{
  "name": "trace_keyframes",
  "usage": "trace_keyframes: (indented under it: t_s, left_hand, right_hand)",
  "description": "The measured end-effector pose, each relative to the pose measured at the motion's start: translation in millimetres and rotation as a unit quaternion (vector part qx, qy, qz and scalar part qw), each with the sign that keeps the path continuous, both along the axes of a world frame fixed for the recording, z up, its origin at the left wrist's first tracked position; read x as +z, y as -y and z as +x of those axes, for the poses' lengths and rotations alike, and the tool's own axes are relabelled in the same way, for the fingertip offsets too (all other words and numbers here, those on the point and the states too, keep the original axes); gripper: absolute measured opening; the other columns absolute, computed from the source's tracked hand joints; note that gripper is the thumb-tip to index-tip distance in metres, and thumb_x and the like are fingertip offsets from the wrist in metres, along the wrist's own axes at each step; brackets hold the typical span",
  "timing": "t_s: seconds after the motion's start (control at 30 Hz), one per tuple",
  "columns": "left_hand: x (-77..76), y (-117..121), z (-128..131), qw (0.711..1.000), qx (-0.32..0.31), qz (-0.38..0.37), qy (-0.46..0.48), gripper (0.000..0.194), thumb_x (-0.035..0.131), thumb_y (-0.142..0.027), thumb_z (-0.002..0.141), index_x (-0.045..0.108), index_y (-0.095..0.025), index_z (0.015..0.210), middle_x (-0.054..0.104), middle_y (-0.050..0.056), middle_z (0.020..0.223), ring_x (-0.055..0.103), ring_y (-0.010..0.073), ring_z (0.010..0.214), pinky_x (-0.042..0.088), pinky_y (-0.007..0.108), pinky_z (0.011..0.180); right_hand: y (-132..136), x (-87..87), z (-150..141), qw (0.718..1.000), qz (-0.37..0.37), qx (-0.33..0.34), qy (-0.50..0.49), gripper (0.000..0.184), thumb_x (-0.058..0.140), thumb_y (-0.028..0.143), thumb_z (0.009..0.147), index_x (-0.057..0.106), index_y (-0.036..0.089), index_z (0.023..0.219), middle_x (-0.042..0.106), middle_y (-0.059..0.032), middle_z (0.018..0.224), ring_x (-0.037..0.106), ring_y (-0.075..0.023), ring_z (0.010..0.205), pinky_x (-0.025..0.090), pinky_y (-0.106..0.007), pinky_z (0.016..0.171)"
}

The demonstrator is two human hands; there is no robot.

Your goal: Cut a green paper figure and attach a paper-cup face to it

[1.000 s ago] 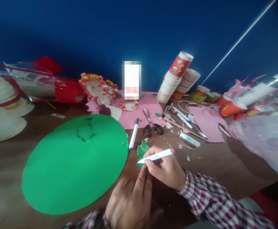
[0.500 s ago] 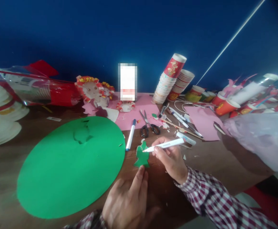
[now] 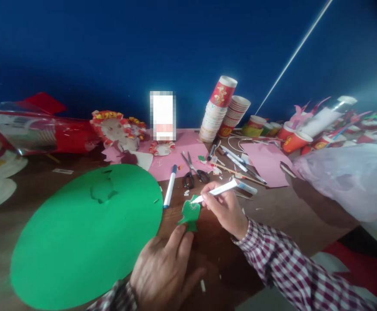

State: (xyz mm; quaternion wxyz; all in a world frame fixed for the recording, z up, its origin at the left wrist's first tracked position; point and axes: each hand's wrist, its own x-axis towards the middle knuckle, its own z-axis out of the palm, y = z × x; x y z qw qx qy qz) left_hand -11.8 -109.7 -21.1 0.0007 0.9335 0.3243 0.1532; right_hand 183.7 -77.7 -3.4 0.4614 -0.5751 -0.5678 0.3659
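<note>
A small green paper cutout (image 3: pixel 191 211), fish-like in outline, lies on the brown table with white marks and dots near its far end. My right hand (image 3: pixel 230 212) grips a white marker (image 3: pixel 221 189) in a pinch, its tip at the cutout's upper part. Outstretched fingers of my left hand (image 3: pixel 162 265) press on the cutout's near end, holding nothing. To the left lies a large oval green sheet (image 3: pixel 87 242) with a dark outlined patch. A blue-capped marker (image 3: pixel 170 188) and black-handled scissors (image 3: pixel 192 172) lie just beyond the cutout.
Pink paper (image 3: pixel 188 144) covers part of the table's back, with a stack of paper cups (image 3: pixel 219 106) on it. A translucent plastic bag (image 3: pixel 346 177) bulges at the right. Decorated paper rings (image 3: pixel 110 129) stand back left. Pens (image 3: pixel 235 159) and paper scraps lie beyond my right hand.
My left fingers now overlap the cutout's near end, which has turned slightly. More white dots show on it. The marker tip has shifted a little, and the whole view has swung slightly right.
</note>
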Motion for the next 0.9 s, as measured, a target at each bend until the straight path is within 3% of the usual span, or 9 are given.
trace_keyframes:
  t_s: [0.13,0.47,0.9]
  left_hand:
    - [1.8,-2.0,0.1,1.0,0.005,-0.029,-0.006,0.044,0.048,-0.046,0.083,0.057,-0.013,0.111,0.06,0.012,0.113,0.062,0.0237,0.079,0.054,0.04,0.065]
    - [-0.4,-3.0,-0.1,0.999,0.01,-0.033,-0.008,0.049,0.049,-0.043,0.083,0.05,-0.011,0.121,0.06,0.012,0.106,0.06,0.0225,0.074,0.052,0.04,0.063]
    - [0.9,-10.1,-2.0,0.997,0.007,-0.07,0.026,0.04,0.044,-0.047,0.086,0.053,-0.018,0.112,0.057,0.01,0.117,0.061,0.0228,0.08,0.053,0.041,0.065]
  right_hand:
    - [-0.4,-0.3,0.8,1.0,0.019,0.003,0.001,0.014,0.051,0.029,0.087,0.057,0.017,0.088,0.056,0.0016,0.062,0.053,-0.0098,0.056,0.043,-0.019,0.052]
    - [1.2,4.8,1.7,0.986,0.065,0.016,0.155,0.007,0.054,0.021,0.082,0.059,0.016,0.083,0.055,0.0022,0.058,0.047,-0.008,0.046,0.039,-0.019,0.046]
    - [-2.6,1.4,-0.8,0.992,0.05,0.011,0.119,0.009,0.052,0.023,0.086,0.057,0.016,0.083,0.061,0.0001,0.064,0.056,-0.0102,0.053,0.044,-0.019,0.05]
